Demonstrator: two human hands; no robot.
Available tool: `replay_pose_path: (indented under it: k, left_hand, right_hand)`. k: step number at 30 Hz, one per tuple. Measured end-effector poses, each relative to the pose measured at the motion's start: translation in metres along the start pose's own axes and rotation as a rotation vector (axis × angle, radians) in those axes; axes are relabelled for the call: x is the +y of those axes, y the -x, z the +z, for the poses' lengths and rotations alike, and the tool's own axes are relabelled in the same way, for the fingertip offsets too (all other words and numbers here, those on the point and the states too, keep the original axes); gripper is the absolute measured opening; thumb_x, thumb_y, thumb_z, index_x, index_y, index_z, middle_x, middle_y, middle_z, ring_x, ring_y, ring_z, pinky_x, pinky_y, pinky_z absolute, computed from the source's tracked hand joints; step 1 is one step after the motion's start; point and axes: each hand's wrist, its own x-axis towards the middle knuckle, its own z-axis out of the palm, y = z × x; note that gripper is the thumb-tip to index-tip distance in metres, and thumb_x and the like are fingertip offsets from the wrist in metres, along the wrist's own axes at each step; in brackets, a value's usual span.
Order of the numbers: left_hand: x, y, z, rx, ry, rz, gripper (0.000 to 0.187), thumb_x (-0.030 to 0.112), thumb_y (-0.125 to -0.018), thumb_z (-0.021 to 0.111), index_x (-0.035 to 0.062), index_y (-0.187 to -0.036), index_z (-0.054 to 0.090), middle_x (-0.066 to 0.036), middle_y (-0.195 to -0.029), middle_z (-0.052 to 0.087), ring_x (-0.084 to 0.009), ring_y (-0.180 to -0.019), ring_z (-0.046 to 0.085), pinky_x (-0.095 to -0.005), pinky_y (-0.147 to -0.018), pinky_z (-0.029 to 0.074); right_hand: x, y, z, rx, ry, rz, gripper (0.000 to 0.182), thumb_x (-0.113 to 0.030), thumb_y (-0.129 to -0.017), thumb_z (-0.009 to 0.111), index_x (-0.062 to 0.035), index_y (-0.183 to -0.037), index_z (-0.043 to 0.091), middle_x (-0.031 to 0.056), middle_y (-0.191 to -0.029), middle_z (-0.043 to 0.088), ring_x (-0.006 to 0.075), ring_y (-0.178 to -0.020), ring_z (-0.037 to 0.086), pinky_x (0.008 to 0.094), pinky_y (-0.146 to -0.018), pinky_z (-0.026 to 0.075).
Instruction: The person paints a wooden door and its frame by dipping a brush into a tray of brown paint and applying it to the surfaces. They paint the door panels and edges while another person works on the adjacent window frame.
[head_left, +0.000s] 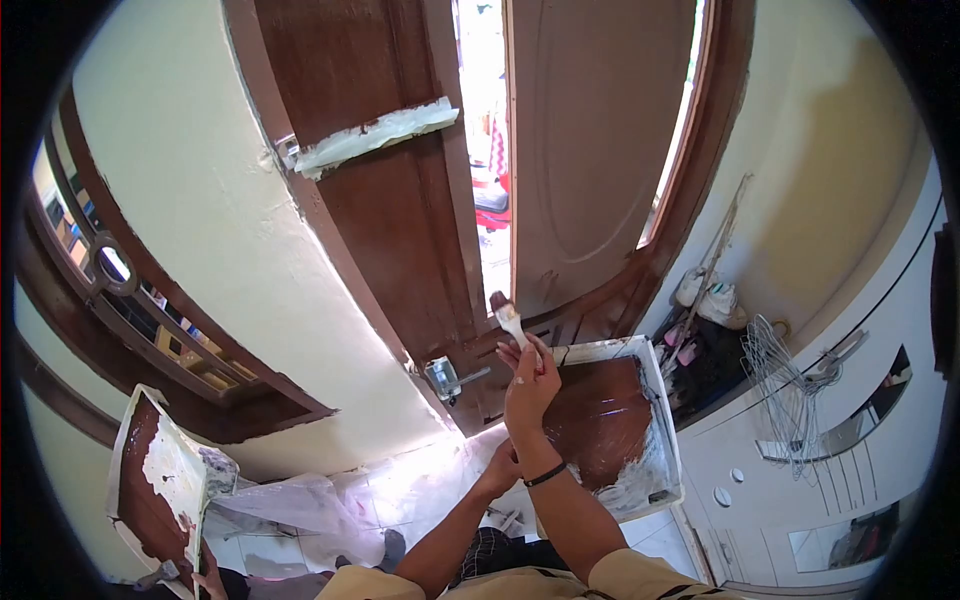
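My right hand (530, 375) is closed round the pale handle of a paintbrush (507, 315), whose bristles are dark with brown paint and point up towards the door. Beneath and to the right of it lies a white-rimmed tray (668, 430) with brown paint inside and white smears. My left hand (498, 472) is by the tray's left side, close to my right forearm, its fingers mostly hidden. Brown door panels (370, 230) stand in front, with a paint-smeared pale strip (380, 138) across the left one and a metal handle (458, 382) lower down.
At the lower left, another person's hand (210, 578) is at a second paint-stained tray (198, 490). Plastic sheeting (310, 505) covers part of the tiled floor. Wire hangers (780, 390) and a white cabinet (740, 530) are on the right, with shoes (718, 300) behind.
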Motion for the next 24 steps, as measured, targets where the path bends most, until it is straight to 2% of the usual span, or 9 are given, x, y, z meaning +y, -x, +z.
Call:
replay_pose_path:
  k: [3,7,10,14,15,19,20,23,24]
  left_hand:
    - [-0.011,-0.004,0.004,0.011,0.142,0.003,0.043,0.009,-0.081,0.071,0.002,-0.119,0.053,-0.004,-0.109,0.062,-0.0133,-0.1,0.058,-0.0293,-0.086,0.048]
    - [-0.022,-0.008,-0.001,0.001,0.065,-0.039,0.047,0.007,-0.081,0.07,0.0032,-0.123,0.05,-0.005,-0.107,0.063,-0.0143,-0.094,0.06,-0.0299,-0.075,0.052]
    - [-0.03,-0.013,-0.008,-0.026,0.103,-0.109,0.047,0.006,-0.081,0.067,0.0043,-0.124,0.048,-0.007,-0.103,0.063,-0.0153,-0.087,0.062,-0.0298,-0.066,0.054]
    - [-0.02,-0.01,-0.007,-0.041,0.164,-0.125,0.04,0.004,-0.081,0.065,0.0062,-0.117,0.049,-0.007,-0.093,0.063,-0.0158,-0.078,0.063,-0.0302,-0.061,0.055]
    - [-0.018,-0.01,-0.006,-0.032,0.155,-0.144,0.044,0.004,-0.079,0.066,0.0091,-0.119,0.048,-0.007,-0.097,0.063,-0.0167,-0.082,0.063,-0.0304,-0.064,0.054]
    - [-0.015,-0.008,-0.008,-0.015,0.172,-0.129,0.037,0.004,-0.079,0.065,0.0067,-0.113,0.05,-0.006,-0.091,0.063,-0.0142,-0.076,0.062,-0.0286,-0.06,0.054]
    - [-0.012,-0.007,-0.008,-0.017,0.186,-0.137,0.037,0.004,-0.079,0.065,0.0069,-0.112,0.05,-0.006,-0.091,0.063,-0.0141,-0.076,0.062,-0.0283,-0.06,0.054]
    - [-0.012,-0.004,-0.007,-0.009,0.192,-0.15,0.036,0.005,-0.079,0.065,0.007,-0.112,0.05,-0.006,-0.092,0.063,-0.014,-0.077,0.062,-0.0274,-0.061,0.053]
    - [-0.01,-0.004,-0.007,-0.008,0.182,-0.154,0.037,0.005,-0.079,0.065,0.007,-0.112,0.05,-0.006,-0.092,0.063,-0.014,-0.077,0.062,-0.0273,-0.061,0.052]
  right_hand:
    - [0.019,-0.007,-0.005,0.037,0.045,0.179,0.028,-0.011,-0.097,0.047,0.0094,-0.116,0.051,0.0191,-0.097,0.062,0.0239,-0.087,0.067,0.0333,-0.082,0.056]
    - [-0.003,-0.009,0.015,-0.085,-0.011,0.05,0.028,-0.012,-0.097,0.048,0.009,-0.116,0.051,0.0182,-0.096,0.063,0.0238,-0.085,0.067,0.0331,-0.08,0.056]
    - [-0.027,-0.02,-0.01,-0.121,0.005,-0.036,0.028,-0.013,-0.098,0.049,0.0086,-0.115,0.052,0.0177,-0.096,0.063,0.0236,-0.083,0.067,0.0321,-0.078,0.057]
    - [-0.096,-0.029,-0.081,-0.207,0.423,-0.041,0.025,-0.012,-0.097,0.05,0.0078,-0.112,0.053,0.0159,-0.092,0.065,0.022,-0.08,0.067,0.0308,-0.074,0.057]
    - [-0.113,-0.032,-0.094,-0.259,0.52,-0.002,0.023,-0.011,-0.097,0.05,0.0075,-0.111,0.053,0.0153,-0.091,0.065,0.0214,-0.079,0.067,0.0302,-0.072,0.057]
    - [-0.136,-0.036,-0.125,-0.496,1.053,-0.01,0.015,-0.004,-0.088,0.059,0.002,-0.101,0.061,0.0137,-0.082,0.068,0.0194,-0.074,0.069,0.0317,-0.064,0.054]
    - [-0.137,-0.033,-0.123,-0.493,1.12,0.049,0.017,-0.005,-0.084,0.063,0.0009,-0.099,0.062,0.0168,-0.082,0.067,0.026,-0.075,0.069,0.0343,-0.065,0.053]
    - [-0.129,-0.026,-0.115,-0.668,1.255,-0.158,0.017,-0.007,-0.084,0.062,0.001,-0.098,0.062,0.0174,-0.083,0.066,0.0332,-0.076,0.066,0.0365,-0.067,0.052]
    - [-0.127,-0.024,-0.109,-0.709,1.218,-0.135,0.017,-0.008,-0.083,0.063,0.0008,-0.097,0.062,0.0173,-0.085,0.065,0.0369,-0.08,0.062,0.0393,-0.071,0.051]
